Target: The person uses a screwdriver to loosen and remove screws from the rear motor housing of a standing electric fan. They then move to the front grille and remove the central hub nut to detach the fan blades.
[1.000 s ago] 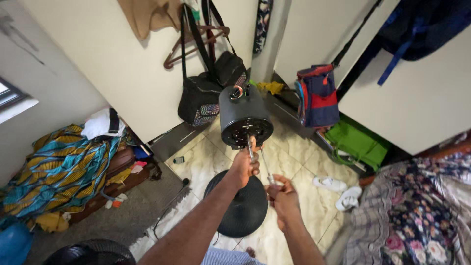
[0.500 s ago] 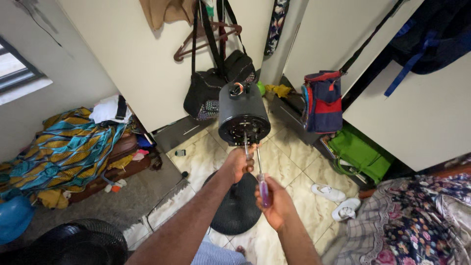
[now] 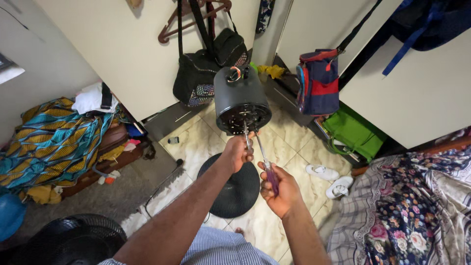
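Observation:
A dark grey fan motor housing stands on its stand above a round black base on the tiled floor. My left hand is closed around the metal shaft that sticks out of the motor's front face. My right hand grips a screwdriver with a purple handle, and its thin blade points up toward the motor face just below the housing.
A black fan guard lies at the lower left. Black bags hang on a cupboard door behind the motor. A striped backpack, a green bag, white sandals, a clothes pile and a floral bedspread surround the spot.
The view has tilted down and closer. My right hand took a firmer hold of the screwdriver and raised its tip toward the motor face. My left hand stayed on the shaft.

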